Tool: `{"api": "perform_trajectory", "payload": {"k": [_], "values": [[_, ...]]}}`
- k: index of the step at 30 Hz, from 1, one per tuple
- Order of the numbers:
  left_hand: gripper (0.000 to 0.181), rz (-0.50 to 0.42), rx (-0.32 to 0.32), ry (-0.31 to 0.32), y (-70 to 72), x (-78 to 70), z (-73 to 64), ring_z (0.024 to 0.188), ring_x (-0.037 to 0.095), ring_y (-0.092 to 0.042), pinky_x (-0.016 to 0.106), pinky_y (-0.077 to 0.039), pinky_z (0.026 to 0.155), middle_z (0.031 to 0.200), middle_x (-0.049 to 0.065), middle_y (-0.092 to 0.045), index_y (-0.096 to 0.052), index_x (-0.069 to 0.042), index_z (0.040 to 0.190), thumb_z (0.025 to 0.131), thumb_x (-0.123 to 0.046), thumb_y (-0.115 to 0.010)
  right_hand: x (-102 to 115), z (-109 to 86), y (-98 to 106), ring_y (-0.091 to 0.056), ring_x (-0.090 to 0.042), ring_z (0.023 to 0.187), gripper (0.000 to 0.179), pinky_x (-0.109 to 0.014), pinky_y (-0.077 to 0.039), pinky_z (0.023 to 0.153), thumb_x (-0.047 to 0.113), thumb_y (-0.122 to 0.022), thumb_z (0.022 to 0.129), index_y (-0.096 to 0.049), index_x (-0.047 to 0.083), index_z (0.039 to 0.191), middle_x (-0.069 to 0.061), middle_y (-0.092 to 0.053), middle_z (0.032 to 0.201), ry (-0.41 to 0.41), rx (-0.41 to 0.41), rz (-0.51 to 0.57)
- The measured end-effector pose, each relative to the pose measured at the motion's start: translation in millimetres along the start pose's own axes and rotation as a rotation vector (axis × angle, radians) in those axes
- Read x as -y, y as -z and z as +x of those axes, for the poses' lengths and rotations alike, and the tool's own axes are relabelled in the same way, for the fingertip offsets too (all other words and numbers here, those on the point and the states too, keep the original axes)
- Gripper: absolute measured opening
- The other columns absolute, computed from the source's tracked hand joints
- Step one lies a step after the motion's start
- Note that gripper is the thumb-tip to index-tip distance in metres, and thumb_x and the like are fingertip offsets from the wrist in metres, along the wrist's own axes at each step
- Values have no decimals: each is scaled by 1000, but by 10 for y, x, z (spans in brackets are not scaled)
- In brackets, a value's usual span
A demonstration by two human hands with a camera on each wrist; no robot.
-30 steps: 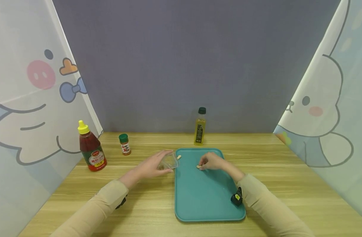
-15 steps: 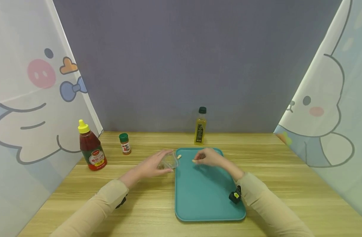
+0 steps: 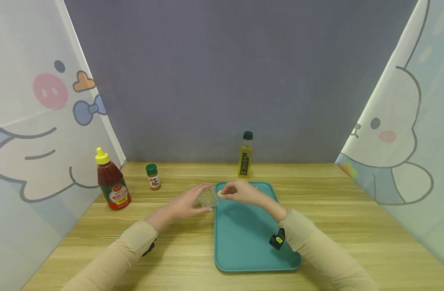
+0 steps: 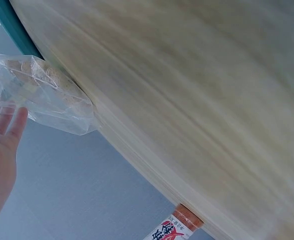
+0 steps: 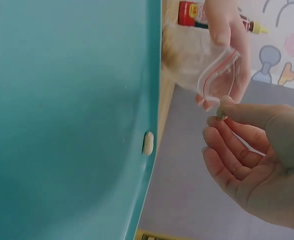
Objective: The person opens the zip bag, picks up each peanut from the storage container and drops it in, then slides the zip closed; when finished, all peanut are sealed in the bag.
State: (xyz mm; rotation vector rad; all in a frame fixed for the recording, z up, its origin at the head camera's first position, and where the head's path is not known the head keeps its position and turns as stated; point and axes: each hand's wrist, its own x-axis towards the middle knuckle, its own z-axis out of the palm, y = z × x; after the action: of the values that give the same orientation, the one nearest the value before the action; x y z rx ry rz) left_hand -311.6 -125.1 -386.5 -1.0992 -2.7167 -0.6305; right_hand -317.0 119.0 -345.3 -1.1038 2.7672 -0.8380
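My left hand (image 3: 187,202) holds a clear zip bag (image 5: 189,57) beside the tray's left edge, thumb and fingers keeping its mouth apart. Tan peanuts in their shells (image 4: 59,80) show through the plastic in the left wrist view. Over the tray's far left corner, my right hand (image 3: 245,193) pinches a peanut (image 5: 221,113) between thumb and fingertip, right at the bag's mouth. Another peanut (image 5: 148,143) lies on the teal tray (image 3: 258,242), against its left rim.
On the wooden table (image 3: 178,258), a ketchup bottle (image 3: 114,184) with a yellow cap stands far left. Nearer the middle is a green-capped spice jar (image 3: 153,178). An oil bottle (image 3: 245,157) rises behind the tray, in front of a grey backdrop (image 3: 222,81).
My right hand has lifted the peanut from the tray and carried it left and away from me, up to the bag's mouth. My left hand and the bag stay in place.
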Motion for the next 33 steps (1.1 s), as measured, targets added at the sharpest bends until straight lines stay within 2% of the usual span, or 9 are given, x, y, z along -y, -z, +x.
{"api": "perform_trajectory", "payload": {"k": [8, 18, 25, 33], "values": [[79, -9, -2, -14, -6, 14, -2, 128, 28, -46, 46, -43, 102, 142, 8, -44, -32, -11, 145, 86, -56, -58, 128, 106, -100, -61, -10, 76, 14, -18, -51, 65, 17, -65, 89, -70, 9, 99, -2, -67, 87, 65, 17, -17], [80, -18, -2, -14, -8, 25, -10, 129, 29, -44, 48, -43, 103, 143, 9, -42, -32, -10, 145, 86, -58, -56, 181, 134, -164, -61, -14, 80, 14, -18, -50, 66, 16, -65, 89, -70, 9, 99, -5, -69, 96, 99, 17, -14], [79, -17, 4, 0, -6, 19, -4, 128, 27, -45, 46, -44, 102, 143, 7, -43, -31, -12, 146, 86, -56, -57, 123, 83, -102, -63, -12, 79, 13, -18, -52, 68, 13, -65, 88, -70, 8, 99, -3, -69, 95, 106, -26, -6], [77, -16, 2, 14, 5, -7, 1, 121, 26, -50, 45, -45, 100, 137, 8, -48, -32, -12, 145, 85, -50, -62, -90, -5, 69, -64, -12, 80, 14, -18, -53, 70, 17, -66, 88, -70, 11, 100, -2, -68, 94, 51, -39, -8]]}}
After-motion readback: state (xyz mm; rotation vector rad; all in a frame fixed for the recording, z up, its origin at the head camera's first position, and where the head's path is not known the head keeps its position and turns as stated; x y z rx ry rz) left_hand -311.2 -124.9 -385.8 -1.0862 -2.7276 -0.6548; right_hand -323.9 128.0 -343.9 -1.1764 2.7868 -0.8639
